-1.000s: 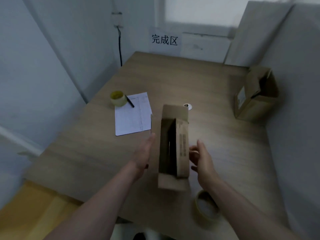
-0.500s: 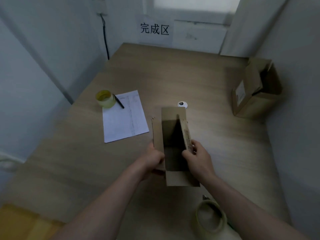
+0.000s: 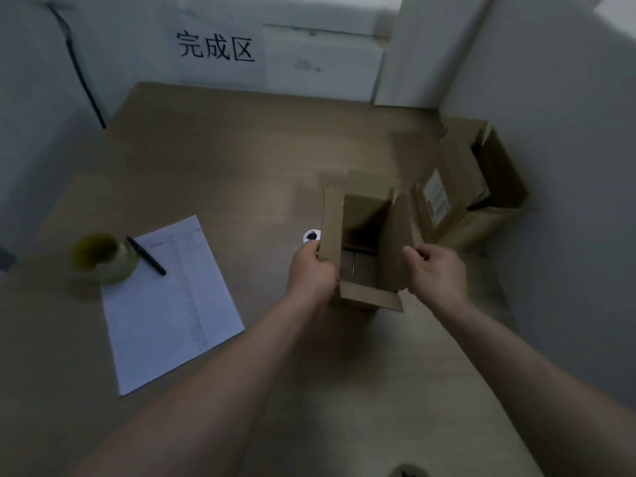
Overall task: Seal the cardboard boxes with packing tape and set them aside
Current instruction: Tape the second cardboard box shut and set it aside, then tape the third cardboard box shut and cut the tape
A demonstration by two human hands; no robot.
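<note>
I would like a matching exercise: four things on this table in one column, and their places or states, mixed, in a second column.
Things:
1. pen
2. tape roll
3. open box
4. second box

Places or states:
A. by the right wall, flaps open
B. lying on the paper sheet
C. held at its side flaps by left hand and right hand
D. at the sheet's far left corner

Pairs: 1-B, 2-D, 3-C, 4-A

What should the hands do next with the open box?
Probably fold the side flaps down. The box stands open, its flaps up, with the left hand on the left flap and the right hand at the right one. No tape is on it yet.
</note>
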